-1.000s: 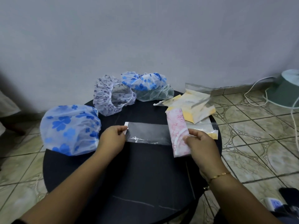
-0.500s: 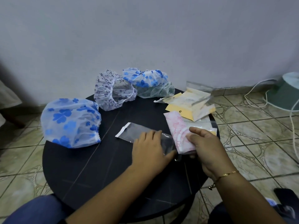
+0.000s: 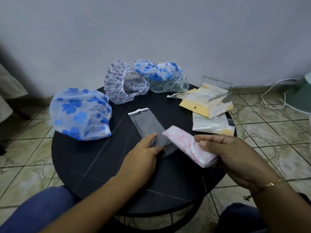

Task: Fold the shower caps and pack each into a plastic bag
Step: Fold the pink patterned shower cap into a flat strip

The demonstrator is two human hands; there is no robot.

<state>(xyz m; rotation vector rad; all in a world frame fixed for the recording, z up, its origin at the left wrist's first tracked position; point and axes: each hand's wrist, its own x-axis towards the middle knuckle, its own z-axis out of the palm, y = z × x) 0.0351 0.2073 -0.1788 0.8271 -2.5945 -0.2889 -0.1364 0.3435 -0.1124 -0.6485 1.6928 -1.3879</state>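
A folded pink shower cap (image 3: pixel 186 145) is gripped by my right hand (image 3: pixel 230 155) just above the round black table (image 3: pixel 101 165). Its far end points at the near, open end of a clear plastic bag (image 3: pixel 146 123) that lies slanted on the table. My left hand (image 3: pixel 143 157) holds that near end of the bag, fingers over it. Three unfolded caps sit farther back: a blue-flowered cap (image 3: pixel 80 113) at the left, a purple-sprigged cap (image 3: pixel 124 83) and another blue-flowered cap (image 3: pixel 161 74) by the wall.
A pile of packets with yellow cards (image 3: pixel 207 105) lies at the table's right edge. A white cable (image 3: pixel 272 91) and a teal object (image 3: pixel 301 96) are on the tiled floor at right. My knees in blue trousers (image 3: pixel 38 211) are below the table.
My left hand slid from the bag's far end to its near end. The bag has swung to a slant, and my right hand has tilted the pink cap toward its mouth.
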